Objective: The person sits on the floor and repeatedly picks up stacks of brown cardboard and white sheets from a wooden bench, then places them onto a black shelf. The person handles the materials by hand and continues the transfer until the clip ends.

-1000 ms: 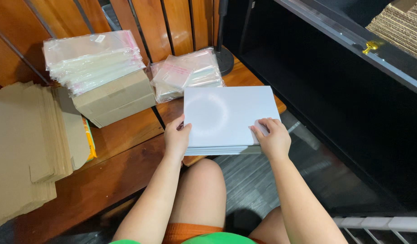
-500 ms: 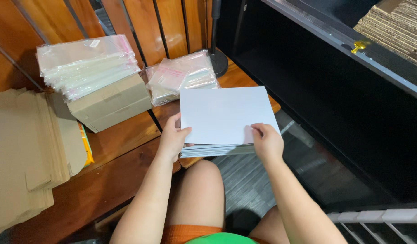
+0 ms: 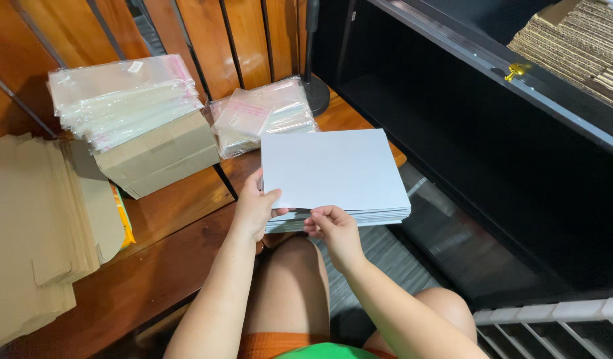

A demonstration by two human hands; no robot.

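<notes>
1. A reddish-brown wooden bench [image 3: 160, 266] with a slatted back is filling the left and far part of the scene, and a black shelf unit [image 3: 492, 173] is standing along the right.
2. The left hand [image 3: 254, 207] is gripping the near left corner of a stack of white sheets [image 3: 333, 174]; its thumb is lying on the top sheet and its fingers are curling underneath, mostly hidden.
3. The right hand [image 3: 334, 229] is pinching the near edge of the same stack, thumb and forefinger pressed close on the edge, the other fingers bent under it.
4. The stack is being held roughly level at the near right end of the bench, above the person's bare knee, partly jutting past the seat edge; whether its far side is resting on the wood is hard to tell.
5. The sheets are looking smooth, matte and rectangular, their edges fanning slightly at the near right.
6. Just beyond the stack, a small pile of clear plastic bags [image 3: 263, 114] is lying on the seat, glossy and crinkled.
7. Further left, a thicker pile of clear bags [image 3: 123, 96] is sitting on a plain cardboard box [image 3: 160, 159].
8. At the far left, flat brown cardboard blanks [image 3: 34, 226] are lying stacked.
9. Corrugated cardboard [image 3: 579, 43] is showing ribbed edges on top of the shelf unit, far right.
</notes>
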